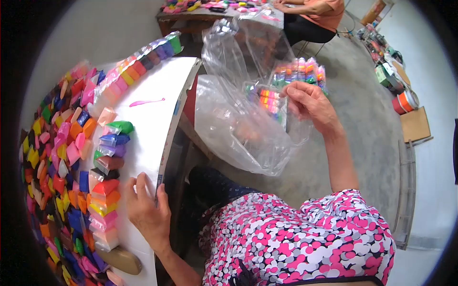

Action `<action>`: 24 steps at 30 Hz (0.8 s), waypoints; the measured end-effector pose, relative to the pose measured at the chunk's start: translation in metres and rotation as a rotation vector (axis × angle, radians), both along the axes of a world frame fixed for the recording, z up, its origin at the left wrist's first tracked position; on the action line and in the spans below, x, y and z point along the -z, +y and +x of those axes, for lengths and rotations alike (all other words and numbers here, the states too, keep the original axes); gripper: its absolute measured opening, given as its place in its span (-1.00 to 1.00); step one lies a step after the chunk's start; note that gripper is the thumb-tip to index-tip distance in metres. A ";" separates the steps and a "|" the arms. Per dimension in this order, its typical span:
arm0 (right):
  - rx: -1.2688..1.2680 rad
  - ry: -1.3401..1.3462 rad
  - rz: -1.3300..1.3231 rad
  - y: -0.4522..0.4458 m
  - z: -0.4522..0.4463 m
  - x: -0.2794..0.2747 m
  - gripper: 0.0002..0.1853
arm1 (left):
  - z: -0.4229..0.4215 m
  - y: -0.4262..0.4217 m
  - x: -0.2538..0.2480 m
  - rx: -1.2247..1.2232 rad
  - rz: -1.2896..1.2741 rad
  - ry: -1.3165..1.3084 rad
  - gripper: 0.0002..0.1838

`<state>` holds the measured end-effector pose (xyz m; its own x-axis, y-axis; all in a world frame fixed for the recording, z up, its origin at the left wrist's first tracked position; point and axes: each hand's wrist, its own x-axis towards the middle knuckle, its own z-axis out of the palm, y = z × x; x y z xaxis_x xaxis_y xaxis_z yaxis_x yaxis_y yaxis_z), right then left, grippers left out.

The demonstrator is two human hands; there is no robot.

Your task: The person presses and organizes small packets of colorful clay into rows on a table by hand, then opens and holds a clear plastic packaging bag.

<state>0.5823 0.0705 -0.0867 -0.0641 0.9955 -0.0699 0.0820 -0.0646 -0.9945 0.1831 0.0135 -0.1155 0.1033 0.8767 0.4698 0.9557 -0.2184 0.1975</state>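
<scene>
My right hand [310, 104] pinches the edge of a large clear plastic bag [238, 128] that hangs beside the table. Packs of coloured pieces [270, 101] show inside the bag's upper part. On the white table board [148, 109], my left hand [147, 202] rests near the front edge with bent fingers, and what lies under them is hidden. To its left stands a row of wrapped coloured pieces [107, 183], running from green to pale pink. A long clear pack of coloured blocks [138, 69] lies at the table's far end.
Many loose coloured packets [62, 167] are heaped along the left. A brown oval object [119, 260] and a pink strip [147, 102] lie on the board. More packs [300, 71] sit beyond the bag. A person [315, 16] sits at another table [272, 24].
</scene>
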 end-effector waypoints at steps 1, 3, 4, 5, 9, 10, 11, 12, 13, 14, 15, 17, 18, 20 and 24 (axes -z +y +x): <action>0.016 0.034 0.031 -0.005 -0.001 -0.004 -0.74 | -0.001 0.000 -0.001 0.013 0.005 -0.032 -0.56; 0.039 0.109 0.089 -0.011 -0.012 -0.006 -0.76 | 0.001 -0.003 -0.004 0.092 0.044 -0.236 -0.67; -0.024 0.146 0.119 -0.012 -0.012 -0.003 -0.76 | 0.006 -0.008 -0.007 0.132 0.058 -0.328 -0.68; -0.029 0.153 0.145 -0.013 -0.015 -0.001 -0.76 | 0.013 -0.013 -0.010 0.173 0.068 -0.421 -0.70; -0.073 0.224 0.189 -0.014 -0.023 0.006 -0.77 | 0.051 -0.019 -0.028 0.543 -0.236 -0.743 -0.72; -0.078 0.260 0.182 -0.013 -0.025 0.007 -0.78 | 0.061 -0.018 -0.026 0.562 -0.334 -0.803 -0.69; -0.084 0.296 0.174 -0.012 -0.027 0.006 -0.78 | 0.071 -0.016 -0.021 0.578 -0.434 -0.861 -0.65; -0.088 0.306 0.170 -0.012 -0.028 0.003 -0.78 | 0.078 -0.013 -0.020 0.589 -0.555 -0.896 -0.60; -0.084 0.350 0.168 -0.012 -0.029 0.003 -0.78 | 0.083 -0.008 -0.013 0.604 -0.648 -0.936 -0.59; -0.081 0.393 0.167 -0.011 -0.030 0.005 -0.78 | 0.089 -0.003 0.000 0.618 -0.741 -0.975 -0.57; -0.080 0.436 0.167 -0.009 -0.031 0.006 -0.78 | 0.094 0.001 0.014 0.630 -0.833 -1.013 -0.54; -0.094 0.561 0.175 -0.006 -0.032 0.012 -0.79 | 0.103 0.007 0.043 0.629 -1.016 -1.151 -0.41; -0.074 0.598 0.171 -0.004 -0.032 0.017 -0.79 | 0.107 0.009 0.052 0.627 -1.106 -1.220 -0.33; -0.044 0.678 0.167 -0.002 -0.033 0.022 -0.79 | 0.113 0.009 0.058 0.672 -1.120 -1.385 -0.23; 0.001 0.795 0.186 -0.005 -0.040 0.030 -0.78 | 0.121 0.018 0.061 0.752 -1.060 -1.677 -0.13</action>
